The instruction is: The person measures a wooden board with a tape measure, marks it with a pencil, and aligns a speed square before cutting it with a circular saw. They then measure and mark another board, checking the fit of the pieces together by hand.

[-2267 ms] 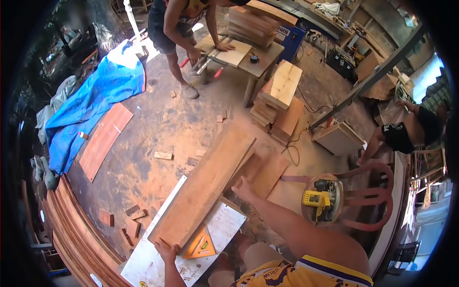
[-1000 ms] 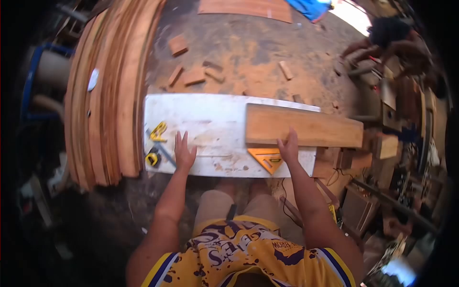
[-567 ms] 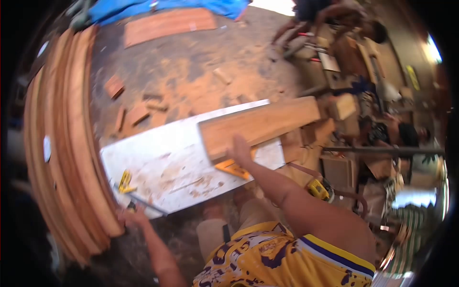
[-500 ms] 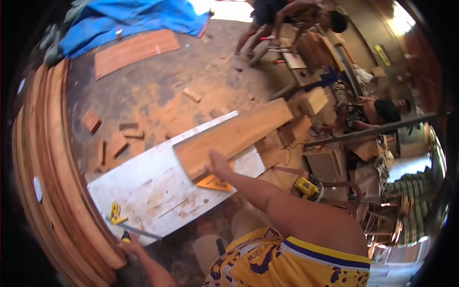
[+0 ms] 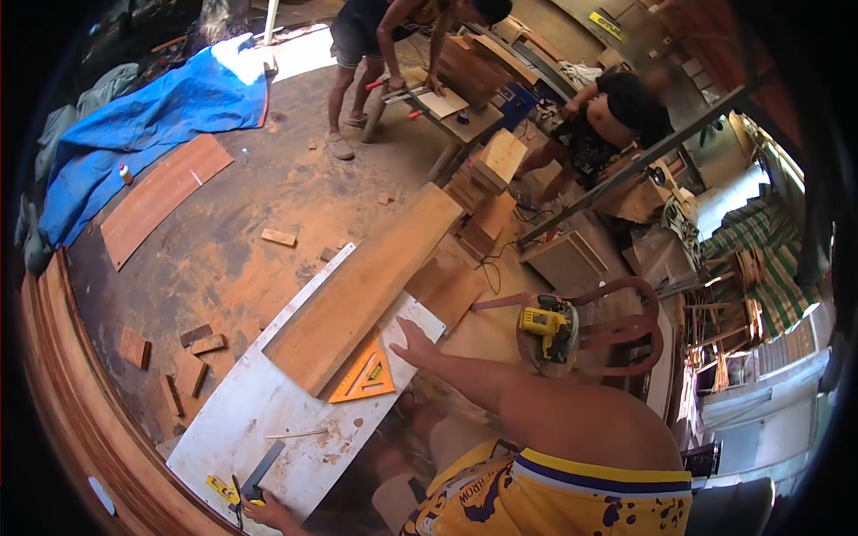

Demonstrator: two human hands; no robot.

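Observation:
My right hand (image 5: 413, 344) hangs over the white board, fingers apart and holding nothing, near the long plank and an orange triangular square. The wooden plank (image 5: 362, 286) lies along the white board (image 5: 232, 429). The orange triangular square (image 5: 365, 375) rests against the plank's near end. At the lower left my left hand (image 5: 264, 513) is closed on a black-and-yellow tool (image 5: 254, 497), with a grey straight strip (image 5: 264, 464) reaching over the board from it. A yellow tool (image 5: 220, 488) lies beside it at the board's edge.
Long stacked boards (image 5: 67, 357) curve along the left. Offcuts (image 5: 191, 375) and sawdust lie on the floor. A yellow circular saw (image 5: 547, 323) sits at the right. One person (image 5: 380, 40) bends over a bench; another person (image 5: 608, 116) is farther right.
My right hand has come off the plank and opened beside it. My left hand has moved onto the board's corner with the black-and-yellow tool. The view has turned, showing more of the saw.

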